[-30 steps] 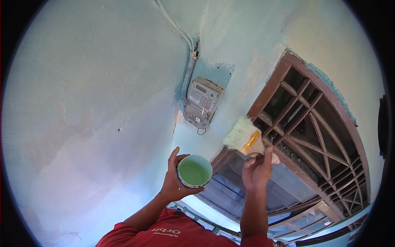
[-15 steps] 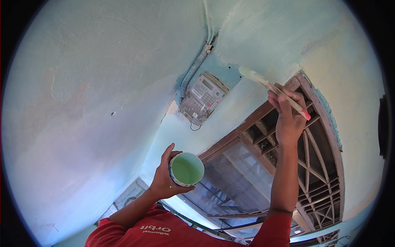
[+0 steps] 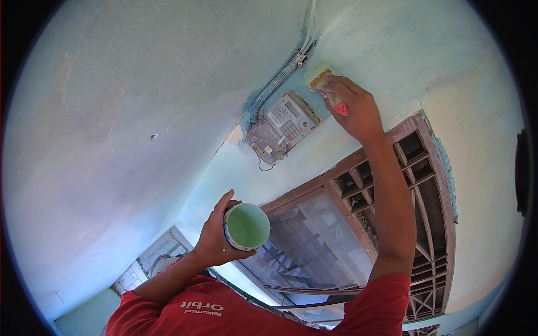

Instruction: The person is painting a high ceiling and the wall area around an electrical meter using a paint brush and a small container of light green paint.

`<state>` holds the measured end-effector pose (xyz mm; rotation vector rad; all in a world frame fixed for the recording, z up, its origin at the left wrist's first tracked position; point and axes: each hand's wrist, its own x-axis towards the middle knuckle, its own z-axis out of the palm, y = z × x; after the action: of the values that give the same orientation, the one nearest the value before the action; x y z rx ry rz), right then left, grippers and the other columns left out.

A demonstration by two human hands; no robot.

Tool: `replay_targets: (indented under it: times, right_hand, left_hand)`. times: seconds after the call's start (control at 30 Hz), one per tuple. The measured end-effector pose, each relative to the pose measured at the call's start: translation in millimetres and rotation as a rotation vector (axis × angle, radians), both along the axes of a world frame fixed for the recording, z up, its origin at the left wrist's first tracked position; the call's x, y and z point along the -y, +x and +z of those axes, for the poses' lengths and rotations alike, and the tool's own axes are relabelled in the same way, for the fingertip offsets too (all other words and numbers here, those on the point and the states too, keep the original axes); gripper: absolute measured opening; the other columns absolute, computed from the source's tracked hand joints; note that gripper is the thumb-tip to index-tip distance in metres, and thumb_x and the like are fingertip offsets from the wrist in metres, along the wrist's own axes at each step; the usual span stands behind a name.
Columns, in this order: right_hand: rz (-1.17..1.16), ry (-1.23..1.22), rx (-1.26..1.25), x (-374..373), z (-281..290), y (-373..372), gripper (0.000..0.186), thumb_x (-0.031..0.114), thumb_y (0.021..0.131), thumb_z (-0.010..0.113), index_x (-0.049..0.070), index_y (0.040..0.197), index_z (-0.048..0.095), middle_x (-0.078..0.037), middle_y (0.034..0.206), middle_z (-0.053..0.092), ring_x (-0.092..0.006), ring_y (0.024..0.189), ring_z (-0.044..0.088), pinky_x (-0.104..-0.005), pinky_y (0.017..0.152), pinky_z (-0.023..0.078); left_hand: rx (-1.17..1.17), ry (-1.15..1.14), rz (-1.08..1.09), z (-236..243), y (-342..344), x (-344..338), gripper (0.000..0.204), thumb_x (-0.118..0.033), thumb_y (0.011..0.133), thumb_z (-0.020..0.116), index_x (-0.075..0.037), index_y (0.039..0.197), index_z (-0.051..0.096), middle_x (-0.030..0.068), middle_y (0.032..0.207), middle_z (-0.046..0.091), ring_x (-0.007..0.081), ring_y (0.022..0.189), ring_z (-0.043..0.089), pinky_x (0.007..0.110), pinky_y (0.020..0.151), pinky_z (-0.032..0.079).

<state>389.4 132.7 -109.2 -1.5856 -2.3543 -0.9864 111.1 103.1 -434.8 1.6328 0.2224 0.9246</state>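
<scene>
Fingers of the left hand [image 3: 212,241] spread wide around the cup [image 3: 256,209], tipped a bit, maybe keeping its green paint [image 3: 246,231] in. Right hand [image 3: 356,107] pinches the brush [image 3: 321,78], bristles seemingly at the wall [image 3: 398,73], above the meter's [image 3: 283,126] top edge.

Soft daylight, strong fisheye distortion

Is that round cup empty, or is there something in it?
Not empty: the cup has pale green liquid inside, with its surface below the rim. I can't tell how deep it is.
</scene>
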Motion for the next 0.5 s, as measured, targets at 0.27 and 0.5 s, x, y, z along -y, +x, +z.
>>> replay_targets:
  times: [0.27,0.5]
  right_hand:
    - [-0.223,-0.128,0.154,54.9,4.9,-15.2,0.028,0.000,0.081,0.077,0.005,0.107,0.070,-0.015,0.119,0.072,-0.0376,0.105,0.071,-0.0439,0.090,0.060]
    - [-0.059,0.013,0.154,22.7,7.0,-19.2,0.039,0.003,0.075,0.080,0.009,0.112,0.069,-0.008,0.121,0.070,-0.0321,0.110,0.070,-0.0413,0.089,0.061]
  left_hand:
    - [0.005,0.000,0.021,-5.4,-0.3,-7.7,0.147,-0.023,0.056,0.106,-0.009,0.166,0.008,0.0226,0.143,0.052,0.0371,0.134,0.055,0.047,0.114,0.044]
    - [-0.037,0.005,0.003,-4.3,5.1,-8.4,0.146,-0.022,0.057,0.105,-0.009,0.166,0.009,0.0220,0.144,0.052,0.0365,0.134,0.056,0.047,0.113,0.045]
